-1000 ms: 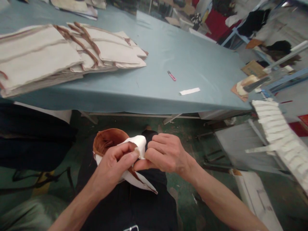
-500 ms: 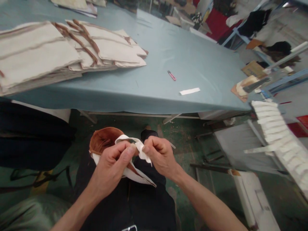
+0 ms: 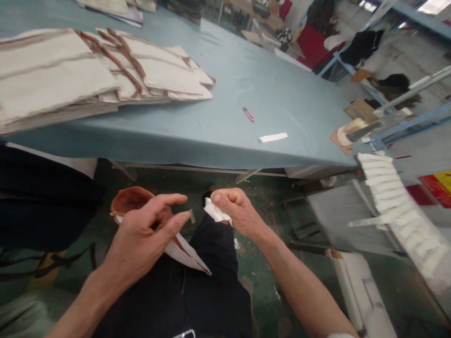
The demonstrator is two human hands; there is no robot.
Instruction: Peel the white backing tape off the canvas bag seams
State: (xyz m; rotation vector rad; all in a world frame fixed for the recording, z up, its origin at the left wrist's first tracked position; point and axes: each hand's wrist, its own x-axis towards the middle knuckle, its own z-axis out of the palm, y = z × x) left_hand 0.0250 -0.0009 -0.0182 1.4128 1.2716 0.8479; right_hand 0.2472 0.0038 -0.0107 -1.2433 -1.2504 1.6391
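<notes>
My left hand (image 3: 141, 230) has its thumb and forefinger spread apart. A small see-through scrap (image 3: 192, 216) is at the thumb tip; I cannot tell if it sticks there or is falling. Behind that hand, a cream and brown fabric piece (image 3: 190, 259) lies across my lap, its brown end curled open at the left and its pointed end toward the right. My right hand (image 3: 237, 211) pinches a crumpled white strip (image 3: 216, 212), held apart from the fabric piece. Below it a small white scrap (image 3: 236, 243) shows beside my leg.
A blue-covered table (image 3: 169, 131) stands in front. On it are stacked cream fabric pieces (image 3: 42, 75) with brown edging, red thread snips (image 3: 248, 114) and a white strip (image 3: 274, 137). Cream cloth pieces (image 3: 391, 197) hang in a row at right, near a shelf frame.
My hands have drawn apart. My left hand has let go of the white strip and opened, shifting left; my right hand keeps the strip. The fabric piece has shifted left on my lap.
</notes>
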